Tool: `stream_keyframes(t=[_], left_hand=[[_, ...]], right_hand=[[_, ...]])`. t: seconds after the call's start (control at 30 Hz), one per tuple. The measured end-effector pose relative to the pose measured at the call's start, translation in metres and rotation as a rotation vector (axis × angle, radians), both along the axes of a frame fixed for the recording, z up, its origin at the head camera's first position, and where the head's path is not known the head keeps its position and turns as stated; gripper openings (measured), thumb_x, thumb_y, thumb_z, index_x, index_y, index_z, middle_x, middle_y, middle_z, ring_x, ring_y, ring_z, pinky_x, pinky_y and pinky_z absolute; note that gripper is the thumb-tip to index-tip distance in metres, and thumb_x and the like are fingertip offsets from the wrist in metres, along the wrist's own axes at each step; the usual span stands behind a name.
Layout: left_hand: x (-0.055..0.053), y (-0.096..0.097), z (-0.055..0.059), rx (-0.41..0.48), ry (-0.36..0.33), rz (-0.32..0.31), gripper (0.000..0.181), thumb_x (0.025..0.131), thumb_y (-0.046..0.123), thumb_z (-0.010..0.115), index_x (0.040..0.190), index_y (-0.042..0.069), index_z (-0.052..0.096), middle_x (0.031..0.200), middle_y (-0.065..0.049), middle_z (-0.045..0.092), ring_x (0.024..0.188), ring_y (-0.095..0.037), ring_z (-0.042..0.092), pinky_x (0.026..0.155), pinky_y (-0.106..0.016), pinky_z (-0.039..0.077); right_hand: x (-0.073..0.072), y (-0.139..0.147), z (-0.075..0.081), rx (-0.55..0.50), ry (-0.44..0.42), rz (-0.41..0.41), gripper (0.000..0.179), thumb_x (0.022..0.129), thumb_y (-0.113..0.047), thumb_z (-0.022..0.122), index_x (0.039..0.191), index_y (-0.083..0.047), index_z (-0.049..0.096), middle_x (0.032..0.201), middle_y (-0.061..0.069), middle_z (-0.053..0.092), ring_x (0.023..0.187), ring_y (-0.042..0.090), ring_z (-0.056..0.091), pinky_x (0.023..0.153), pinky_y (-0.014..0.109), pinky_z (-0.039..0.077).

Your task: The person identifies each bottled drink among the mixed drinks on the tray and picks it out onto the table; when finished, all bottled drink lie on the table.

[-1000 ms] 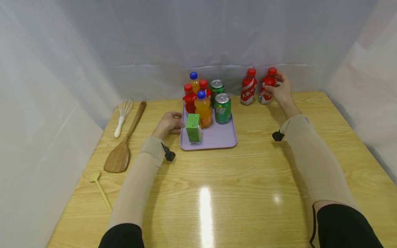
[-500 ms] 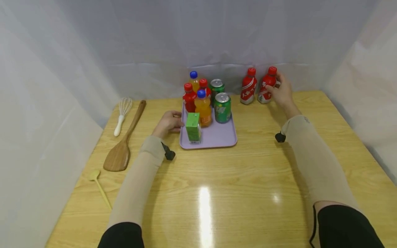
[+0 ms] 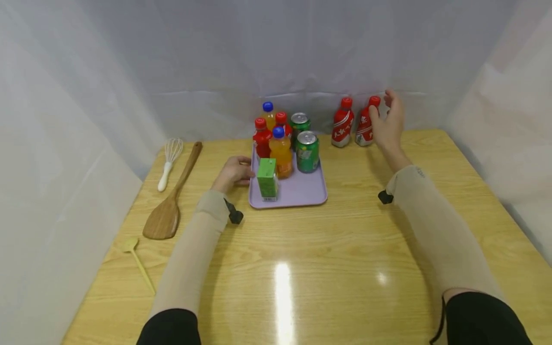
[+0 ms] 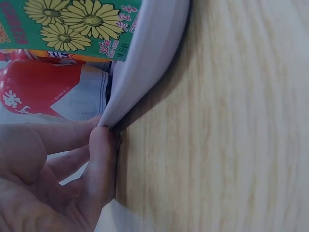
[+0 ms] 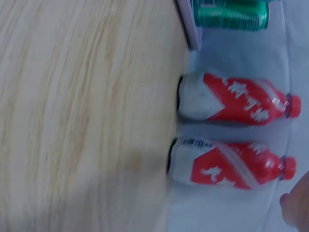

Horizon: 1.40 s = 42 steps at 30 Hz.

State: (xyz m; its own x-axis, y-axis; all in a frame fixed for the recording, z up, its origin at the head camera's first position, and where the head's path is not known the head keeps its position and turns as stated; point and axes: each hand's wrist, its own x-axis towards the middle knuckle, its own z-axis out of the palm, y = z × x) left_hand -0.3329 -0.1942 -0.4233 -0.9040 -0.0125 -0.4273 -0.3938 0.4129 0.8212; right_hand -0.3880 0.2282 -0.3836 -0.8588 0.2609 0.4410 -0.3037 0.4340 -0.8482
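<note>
My left hand [image 3: 234, 172] pinches the left rim of a lilac tray [image 3: 304, 192] between thumb and fingers, as the left wrist view shows. On the tray stand a green drink carton [image 3: 268, 179], orange soda bottles [image 3: 282, 155] with blue caps, red cola bottles [image 3: 261, 139] and green soda cans [image 3: 307, 153]. To the tray's right, two more red-and-white bottles, a left one [image 3: 342, 123] and a right one [image 3: 364, 125], stand upright on the table. Beside the right one is my right hand [image 3: 389, 127], fingers spread and holding nothing; in the right wrist view, a fingertip shows apart from its cap.
Along the table's left side lie a white whisk [image 3: 171, 160], a wooden spatula [image 3: 168, 208] and a yellow spoon [image 3: 139, 258]. A pale curtain [image 3: 207, 62] hangs behind the wooden table [image 3: 345, 254], close to the bottles.
My right hand has let go of the right-hand red bottle and its fingers have spread. The bottle stays standing beside the other one. My left hand keeps its hold on the tray.
</note>
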Motion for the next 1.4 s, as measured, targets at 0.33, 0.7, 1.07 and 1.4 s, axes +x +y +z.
stream_keyframes(t=[0.33, 0.7, 1.07, 1.4], left_hand=[[0.000, 0.000, 0.000, 0.010, 0.001, 0.010, 0.058, 0.100, 0.000, 0.063, 0.156, 0.005, 0.047, 0.123, -0.015, 0.063, 0.089, -0.015, 0.061, 0.063, -0.019, 0.058], [-0.001, -0.001, -0.001, 0.018, 0.019, 0.015, 0.059, 0.099, -0.002, 0.063, 0.155, 0.004, 0.048, 0.110, -0.011, 0.064, 0.082, -0.011, 0.061, 0.060, -0.018, 0.057], [0.003, -0.001, -0.004, 0.028, 0.044, 0.017, 0.058, 0.099, -0.003, 0.063, 0.154, 0.003, 0.049, 0.123, -0.018, 0.065, 0.087, -0.013, 0.063, 0.062, -0.019, 0.058], [0.002, -0.002, -0.005, 0.018, 0.050, 0.012, 0.059, 0.098, -0.002, 0.063, 0.155, 0.004, 0.049, 0.134, -0.022, 0.064, 0.097, -0.017, 0.064, 0.066, -0.019, 0.059]], right_hand=[[0.016, -0.045, 0.013, 0.127, 0.257, 0.171, 0.058, 0.099, -0.017, 0.065, 0.153, 0.000, 0.049, 0.152, 0.020, 0.055, 0.144, 0.030, 0.049, 0.127, 0.043, 0.039], [0.028, -0.098, 0.012, 0.311, 0.281, 0.376, 0.066, 0.096, -0.015, 0.076, 0.154, -0.002, 0.048, 0.154, 0.020, 0.053, 0.146, 0.034, 0.047, 0.129, 0.046, 0.038], [0.040, -0.135, 0.001, 0.739, 0.201, 0.392, 0.086, 0.091, -0.046, 0.082, 0.161, -0.016, 0.043, 0.166, 0.017, 0.037, 0.158, 0.040, 0.027, 0.132, 0.057, 0.029], [0.038, -0.153, -0.008, 0.976, 0.172, 0.360, 0.083, 0.091, -0.063, 0.073, 0.159, -0.022, 0.049, 0.173, 0.012, 0.026, 0.160, 0.045, 0.021, 0.134, 0.062, 0.021]])
